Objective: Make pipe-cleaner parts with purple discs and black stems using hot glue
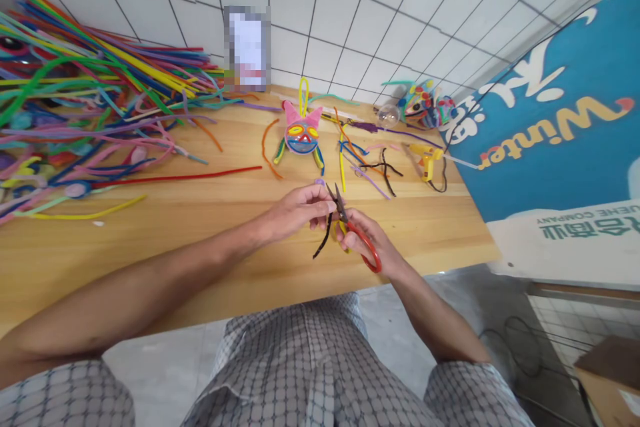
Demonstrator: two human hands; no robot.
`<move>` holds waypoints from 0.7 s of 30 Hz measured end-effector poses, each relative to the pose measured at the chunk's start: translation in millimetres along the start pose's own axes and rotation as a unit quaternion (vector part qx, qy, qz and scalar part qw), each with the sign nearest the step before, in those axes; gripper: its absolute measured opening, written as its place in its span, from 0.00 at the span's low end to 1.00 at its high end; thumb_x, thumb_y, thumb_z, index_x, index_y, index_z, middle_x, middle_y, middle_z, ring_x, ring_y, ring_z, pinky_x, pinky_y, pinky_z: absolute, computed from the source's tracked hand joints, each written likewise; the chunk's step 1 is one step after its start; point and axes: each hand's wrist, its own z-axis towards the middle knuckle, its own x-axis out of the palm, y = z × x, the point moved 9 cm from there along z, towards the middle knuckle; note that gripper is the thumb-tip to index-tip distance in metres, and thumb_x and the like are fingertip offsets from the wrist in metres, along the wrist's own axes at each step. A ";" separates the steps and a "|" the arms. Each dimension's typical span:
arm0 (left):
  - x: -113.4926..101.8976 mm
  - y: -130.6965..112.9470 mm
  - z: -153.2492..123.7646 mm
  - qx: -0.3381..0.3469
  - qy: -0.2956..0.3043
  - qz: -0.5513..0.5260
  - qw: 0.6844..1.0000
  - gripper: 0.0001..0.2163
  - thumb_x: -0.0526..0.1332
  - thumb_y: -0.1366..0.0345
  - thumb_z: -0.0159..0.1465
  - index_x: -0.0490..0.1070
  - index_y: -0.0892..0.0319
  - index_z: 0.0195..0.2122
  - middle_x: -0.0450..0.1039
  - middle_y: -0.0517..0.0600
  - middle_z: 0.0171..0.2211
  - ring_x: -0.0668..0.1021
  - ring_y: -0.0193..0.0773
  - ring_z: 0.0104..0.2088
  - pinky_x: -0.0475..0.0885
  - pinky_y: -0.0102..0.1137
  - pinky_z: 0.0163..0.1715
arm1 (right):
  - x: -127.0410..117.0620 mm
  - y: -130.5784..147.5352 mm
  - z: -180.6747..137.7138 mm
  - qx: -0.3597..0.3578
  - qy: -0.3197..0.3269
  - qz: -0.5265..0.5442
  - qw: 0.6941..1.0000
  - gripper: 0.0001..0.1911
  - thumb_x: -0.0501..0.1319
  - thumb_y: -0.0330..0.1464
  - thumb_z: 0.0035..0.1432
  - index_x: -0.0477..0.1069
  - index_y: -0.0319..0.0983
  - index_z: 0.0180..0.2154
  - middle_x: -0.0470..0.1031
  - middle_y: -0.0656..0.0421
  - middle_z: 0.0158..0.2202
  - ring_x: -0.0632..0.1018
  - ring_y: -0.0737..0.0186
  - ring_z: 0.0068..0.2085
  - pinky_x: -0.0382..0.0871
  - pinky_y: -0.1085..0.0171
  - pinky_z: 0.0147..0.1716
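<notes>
My left hand (pixel 299 209) is closed in a pinch on a short black pipe cleaner (pixel 324 238) that hangs down over the wooden table (pixel 210 233). My right hand (pixel 369 237) grips red-handled scissors (pixel 361 240), whose dark blades point up at the pipe cleaner right next to my left fingertips. Both hands are together near the table's front edge. A small purple piece (pixel 320 181) lies just behind them.
A big heap of coloured pipe cleaners (pixel 85 100) fills the left of the table. A pink and blue cat-face figure (pixel 301 133) lies at the back, a yellow glue gun (pixel 428 159) to its right, and another colourful figure (pixel 423 103) beyond. A blue sign (pixel 550 120) leans at right.
</notes>
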 end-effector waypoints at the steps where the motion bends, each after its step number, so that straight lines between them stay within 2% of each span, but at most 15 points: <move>1: 0.2 0.5 0.0 -0.001 0.000 -0.003 1.000 0.13 0.67 0.55 0.65 0.68 0.58 0.33 0.72 0.45 0.26 0.74 0.33 0.26 0.68 0.28 0.27 | 0.3 0.1 0.6 -0.004 -0.002 0.003 1.000 0.30 0.69 0.60 0.60 0.73 0.42 0.46 0.71 0.61 0.34 0.70 0.65 0.31 0.63 0.63 0.31; 6: 1.0 -1.4 0.1 0.007 0.000 -0.005 1.000 0.14 0.69 0.55 0.64 0.68 0.58 0.32 0.71 0.45 0.25 0.72 0.32 0.25 0.65 0.28 0.26 | 3.4 -6.3 3.6 -0.006 -0.022 0.016 1.000 0.27 0.70 0.58 0.59 0.74 0.42 0.43 0.71 0.63 0.32 0.70 0.67 0.27 0.64 0.65 0.27; 10: 3.6 0.0 -2.0 0.006 0.002 -0.009 1.000 0.14 0.69 0.54 0.63 0.70 0.59 0.32 0.73 0.46 0.27 0.71 0.31 0.25 0.65 0.27 0.26 | -0.3 -15.3 2.7 0.012 -0.070 0.015 0.997 0.24 0.68 0.56 0.62 0.73 0.41 0.40 0.64 0.69 0.22 0.60 0.72 0.18 0.54 0.67 0.19; 12: 2.6 3.8 -2.9 -0.006 -0.009 -0.014 1.000 0.14 0.70 0.54 0.63 0.71 0.59 0.33 0.74 0.46 0.27 0.72 0.31 0.25 0.66 0.28 0.27 | -4.5 -18.5 1.3 0.027 -0.073 0.011 0.997 0.24 0.68 0.55 0.62 0.73 0.41 0.40 0.63 0.70 0.20 0.59 0.72 0.17 0.52 0.67 0.18; 14: -1.2 7.0 -2.9 -0.010 -0.034 -0.021 0.999 0.15 0.71 0.53 0.62 0.72 0.59 0.33 0.76 0.46 0.28 0.74 0.31 0.26 0.69 0.28 0.28 | -16.2 -20.1 -0.9 0.040 -0.094 -0.007 0.995 0.24 0.70 0.55 0.60 0.74 0.42 0.42 0.64 0.69 0.21 0.63 0.71 0.18 0.56 0.67 0.19; 17: -7.2 13.4 -1.7 -0.015 -0.073 -0.046 0.996 0.17 0.73 0.52 0.61 0.72 0.59 0.35 0.78 0.47 0.30 0.79 0.34 0.30 0.73 0.29 0.32 | -37.0 -18.8 -4.3 0.032 -0.160 -0.022 0.986 0.25 0.74 0.51 0.55 0.74 0.43 0.46 0.69 0.67 0.25 0.70 0.67 0.24 0.64 0.65 0.26; 21: -7.1 27.2 -2.0 -0.044 -0.096 -0.085 0.991 0.20 0.75 0.49 0.58 0.71 0.59 0.36 0.80 0.48 0.32 0.83 0.37 0.34 0.75 0.30 0.34 | -30.6 -27.1 -1.0 0.025 -0.173 0.040 0.984 0.25 0.78 0.45 0.50 0.73 0.43 0.45 0.76 0.63 0.36 0.74 0.65 0.33 0.69 0.63 0.35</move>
